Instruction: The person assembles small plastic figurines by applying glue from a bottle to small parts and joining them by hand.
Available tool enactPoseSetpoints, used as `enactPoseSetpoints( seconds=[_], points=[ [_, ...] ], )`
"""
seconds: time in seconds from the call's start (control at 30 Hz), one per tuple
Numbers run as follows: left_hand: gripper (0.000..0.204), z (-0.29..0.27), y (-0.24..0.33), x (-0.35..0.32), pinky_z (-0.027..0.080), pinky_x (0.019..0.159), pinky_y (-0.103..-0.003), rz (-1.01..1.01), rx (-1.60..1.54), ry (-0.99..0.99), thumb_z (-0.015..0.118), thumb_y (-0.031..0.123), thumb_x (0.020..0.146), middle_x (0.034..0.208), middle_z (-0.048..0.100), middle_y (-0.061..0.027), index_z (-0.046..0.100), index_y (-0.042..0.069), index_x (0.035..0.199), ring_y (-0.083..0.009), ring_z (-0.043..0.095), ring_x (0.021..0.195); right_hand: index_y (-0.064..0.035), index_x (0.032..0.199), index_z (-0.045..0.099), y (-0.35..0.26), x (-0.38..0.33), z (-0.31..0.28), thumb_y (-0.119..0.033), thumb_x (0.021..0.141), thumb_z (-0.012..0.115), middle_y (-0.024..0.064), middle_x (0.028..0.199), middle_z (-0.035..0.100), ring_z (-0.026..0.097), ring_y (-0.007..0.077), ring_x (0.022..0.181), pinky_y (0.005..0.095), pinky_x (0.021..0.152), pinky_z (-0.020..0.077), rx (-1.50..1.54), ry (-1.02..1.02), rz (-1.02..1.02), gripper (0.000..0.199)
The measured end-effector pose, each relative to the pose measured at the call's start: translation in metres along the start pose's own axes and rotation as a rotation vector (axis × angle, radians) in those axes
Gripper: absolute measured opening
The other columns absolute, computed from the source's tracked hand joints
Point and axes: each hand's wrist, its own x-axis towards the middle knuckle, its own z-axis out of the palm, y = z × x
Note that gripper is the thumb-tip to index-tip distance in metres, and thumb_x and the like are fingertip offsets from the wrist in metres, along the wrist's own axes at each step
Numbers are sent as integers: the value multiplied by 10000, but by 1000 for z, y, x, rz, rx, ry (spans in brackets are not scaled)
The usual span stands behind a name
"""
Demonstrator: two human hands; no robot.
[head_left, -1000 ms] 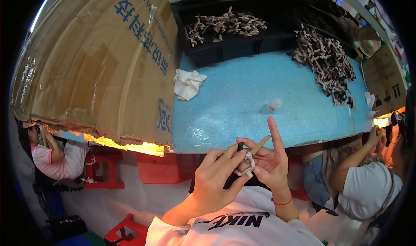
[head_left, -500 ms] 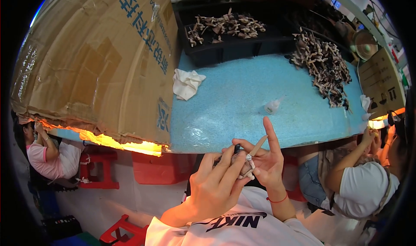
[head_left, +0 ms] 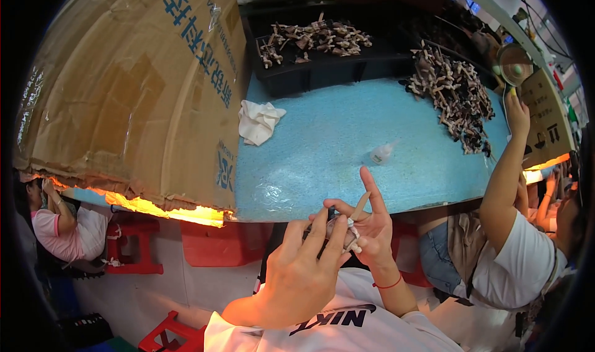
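Note:
In front of my chest, between both hands, is a small pale and dark doll-like figurine [head_left: 351,235] with a thin tan piece sticking up from it. My left hand [head_left: 300,268] comes over it from the left, its fingertips closed on the figurine's dark part. From the right, my right hand [head_left: 376,237], with a red cord on the wrist, supports and grips the figurine low down while its index finger points straight up. The fingers partly cover the figurine, so its details are hard to make out.
A blue-covered table [head_left: 310,166] lies ahead, with a white cloth [head_left: 258,121] and a small clear bottle [head_left: 382,154]. A black tray [head_left: 310,76] holds similar figurines; more lie in a heap [head_left: 452,95]. A large cardboard box [head_left: 136,98] stands left. A co-worker [head_left: 517,250] sits right.
The co-worker on the right has raised an arm toward the small fan. My left fingers have shifted slightly over the figurine, which stays between both hands. The view has shifted a little.

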Motion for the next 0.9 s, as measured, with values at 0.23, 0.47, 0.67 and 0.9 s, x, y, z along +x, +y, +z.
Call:
enactPoseSetpoints(
  seconds=[0.23, 0.47, 0.67, 0.9],
  points=[
    [454, 5, -23, 4, 475, 689, -332, -42, -355, 11, 681, -3, 625, 1061, 584, -207, 604, -38, 1071, -295, 525, 795, -125, 1420, -113, -3, 6, 2, 66, 810, 539, 312, 1268, 417, 493, 339, 1144, 410, 923, 448, 12, -116, -63, 912],
    [492, 11, -27, -2, 471, 753, -367, -44, -508, 101, 702, -8, 625, 1142, 574, -170, 605, 13, 1107, -318, 531, 860, -103, 1426, -55, -4, -1, 7, -175, 769, 713, 279, 1192, 502, 588, 292, 998, 380, 858, 488, -351, 85, -109, 1013],
    [499, 19, -22, -7, 427, 809, -359, -12, -645, 91, 668, -13, 684, 1178, 541, -166, 555, -1, 1170, -294, 448, 880, -65, 1425, -2, -9, -5, 13, -350, 712, 758, 220, 1131, 555, 610, 238, 944, 354, 879, 471, -405, 142, -153, 1080],
    [499, 23, -20, -14, 421, 836, -347, -73, -687, 47, 655, -3, 719, 1186, 537, -157, 534, 5, 1203, -274, 437, 922, -113, 1435, 98, -11, -6, 18, -249, 727, 746, 192, 1118, 571, 569, 206, 1002, 295, 856, 452, -438, 152, -131, 970]
  ],
)
